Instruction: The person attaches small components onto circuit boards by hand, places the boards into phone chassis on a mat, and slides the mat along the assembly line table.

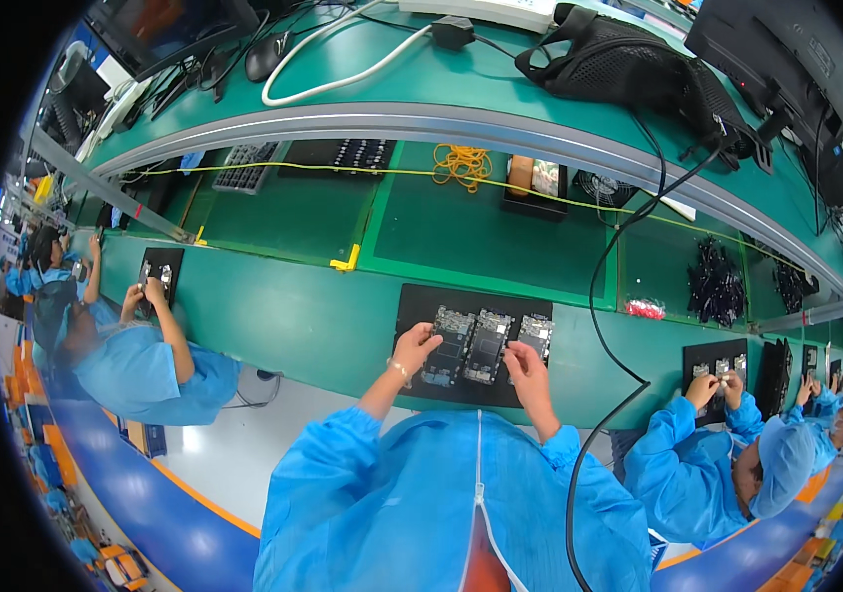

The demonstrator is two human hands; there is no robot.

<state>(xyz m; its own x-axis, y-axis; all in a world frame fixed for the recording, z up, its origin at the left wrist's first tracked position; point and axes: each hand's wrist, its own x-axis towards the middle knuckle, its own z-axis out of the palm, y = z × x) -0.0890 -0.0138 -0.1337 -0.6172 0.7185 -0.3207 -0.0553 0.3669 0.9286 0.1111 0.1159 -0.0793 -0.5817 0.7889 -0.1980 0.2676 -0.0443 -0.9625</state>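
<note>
Three circuit boards lie side by side on a black mat [412,306] in front of me. My left hand [414,349] is at the left edge of the left circuit board [448,347], its thumb and fingers drawn together. My right hand [527,369] has closed fingers between the middle circuit board [488,347] and the right circuit board [536,333], hiding the right one's lower part. Both pinches are too small in view to show what is in them, if anything. Green and black areas with metallic patches cover the boards.
A black cable [611,345] hangs down to my right. Behind the mat, shelf trays hold yellow bands [462,166], a black box [534,187] and dark cables [716,281]. A metal rail [382,120] crosses above. Co-workers in blue handle parts at left [145,370] and right [698,464].
</note>
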